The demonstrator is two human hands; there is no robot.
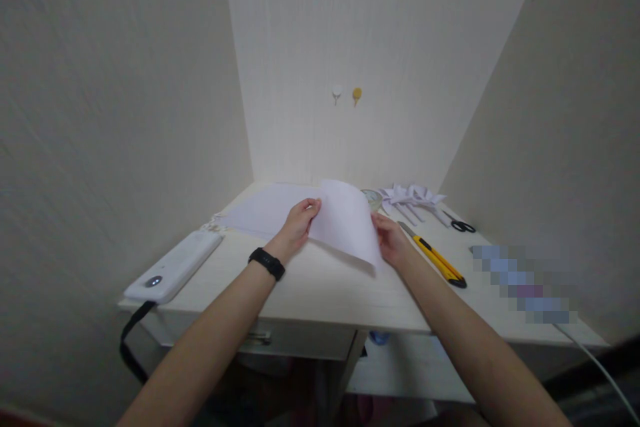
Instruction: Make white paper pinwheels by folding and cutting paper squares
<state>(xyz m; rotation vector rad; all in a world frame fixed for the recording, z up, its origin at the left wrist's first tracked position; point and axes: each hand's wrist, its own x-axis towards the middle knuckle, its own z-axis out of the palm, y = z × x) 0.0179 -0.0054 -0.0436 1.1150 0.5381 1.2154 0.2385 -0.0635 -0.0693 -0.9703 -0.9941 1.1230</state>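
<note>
A white sheet of paper [345,223] is held up between my two hands, curved and raised off the desk. My left hand [301,219], with a black watch on the wrist, pinches its left edge. At the opposite edge, my right hand [389,239] is closed on the paper, some fingers hidden behind it. More white paper [267,208] lies flat on the desk behind my left hand. Just beyond the right hand sits a roll of clear tape [371,197], partly covered by the sheet.
Folded paper strips [413,199] lie at the back right, near black scissors [463,225]. A yellow utility knife [435,257] rests beside my right forearm, with a blurred-out object [523,285] farther right. A white device [175,267] with a black strap occupies the left edge. Walls surround the desk.
</note>
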